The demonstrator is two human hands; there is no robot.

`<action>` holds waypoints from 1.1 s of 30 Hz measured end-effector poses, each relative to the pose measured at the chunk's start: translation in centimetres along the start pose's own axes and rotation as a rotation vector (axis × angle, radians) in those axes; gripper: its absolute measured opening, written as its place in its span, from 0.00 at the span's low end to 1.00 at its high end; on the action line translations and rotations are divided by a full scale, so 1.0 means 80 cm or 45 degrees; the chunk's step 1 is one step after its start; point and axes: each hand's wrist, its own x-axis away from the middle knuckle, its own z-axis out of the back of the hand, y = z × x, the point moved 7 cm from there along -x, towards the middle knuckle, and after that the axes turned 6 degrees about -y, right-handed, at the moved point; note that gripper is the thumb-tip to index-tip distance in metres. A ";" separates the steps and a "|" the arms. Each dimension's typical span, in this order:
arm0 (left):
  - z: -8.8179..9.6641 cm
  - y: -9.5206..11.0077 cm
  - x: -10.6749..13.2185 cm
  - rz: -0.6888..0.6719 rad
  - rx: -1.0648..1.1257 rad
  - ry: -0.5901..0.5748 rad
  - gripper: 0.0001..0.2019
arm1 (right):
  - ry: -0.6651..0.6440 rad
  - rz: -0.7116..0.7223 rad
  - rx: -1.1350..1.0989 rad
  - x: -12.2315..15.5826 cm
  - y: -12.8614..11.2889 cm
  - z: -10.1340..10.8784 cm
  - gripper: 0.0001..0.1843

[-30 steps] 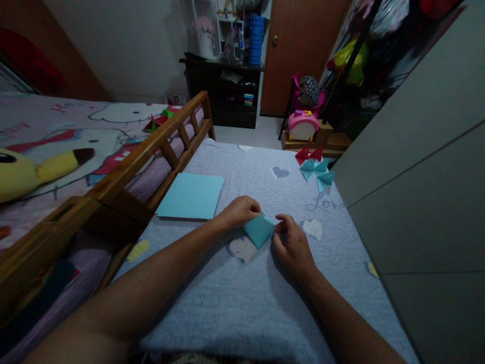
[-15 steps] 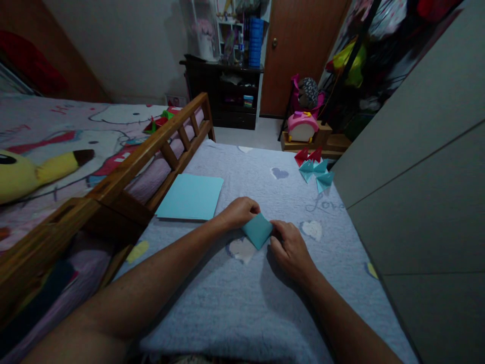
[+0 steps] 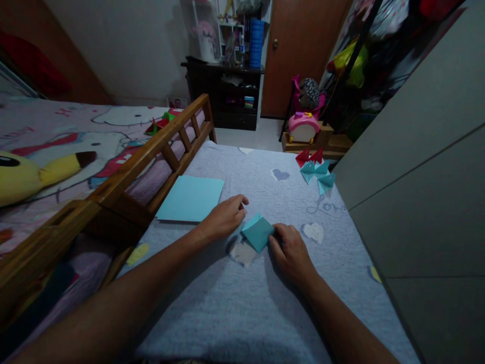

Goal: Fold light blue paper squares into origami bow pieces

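A small folded square of turquoise origami paper (image 3: 257,234) lies on the bedspread in the middle, one corner pointing toward me. My right hand (image 3: 291,248) grips its right corner between thumb and fingers. Just to the left of the paper is my left hand (image 3: 225,216), apart from it, with fingers loosely bent and nothing in them. Behind that hand rests a stack of turquoise paper sheets (image 3: 191,198). Folded turquoise paper shapes (image 3: 317,173) sit at the far right of the bed, beside red folded paper shapes (image 3: 308,156).
A wooden bed rail (image 3: 151,151) runs along the left, with a yellow plush toy (image 3: 34,177) beyond it. On the right a pale cabinet (image 3: 424,167) borders the bed. A dark shelf unit (image 3: 223,96) and a pink toy case (image 3: 303,126) stand past the bed's far end.
My left hand has let go of the folded paper's upper left edge and moved a little left. The right hand keeps its hold, and a fold line now shows on the paper.
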 end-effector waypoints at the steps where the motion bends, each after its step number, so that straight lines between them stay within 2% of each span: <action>1: 0.002 0.000 0.010 0.019 -0.003 -0.023 0.13 | -0.001 -0.004 -0.002 0.000 0.000 0.000 0.07; 3: -0.004 0.000 0.029 0.045 0.061 -0.142 0.13 | 0.002 -0.015 -0.006 0.001 0.001 0.000 0.07; 5: -0.015 0.005 0.043 -0.008 0.130 -0.251 0.15 | 0.014 -0.019 -0.004 0.001 0.002 0.000 0.07; 7: -0.024 0.010 0.051 -0.079 0.115 -0.251 0.17 | 0.028 -0.012 0.000 0.001 0.001 0.001 0.06; 9: -0.034 0.014 0.052 -0.143 0.109 -0.228 0.16 | 0.037 0.000 -0.009 0.002 0.001 0.002 0.07; 13: -0.048 0.015 0.047 -0.226 -0.040 -0.131 0.05 | 0.028 0.028 -0.030 0.003 0.000 0.001 0.07; 15: -0.051 0.013 0.046 -0.253 -0.084 -0.089 0.04 | 0.024 0.035 -0.023 0.003 0.001 0.001 0.07; 22: -0.053 0.005 0.050 -0.251 -0.113 0.003 0.10 | -0.016 0.033 -0.021 -0.001 0.001 -0.001 0.07; 26: -0.055 0.002 0.052 -0.230 -0.107 0.084 0.25 | -0.038 0.016 -0.017 -0.005 0.000 -0.001 0.06; 28: -0.057 0.003 0.054 -0.249 -0.130 0.106 0.29 | -0.029 -0.001 -0.019 -0.005 0.001 -0.002 0.06; 33: -0.060 0.007 0.060 -0.317 -0.262 0.162 0.27 | 0.022 -0.052 -0.001 -0.003 0.006 -0.005 0.22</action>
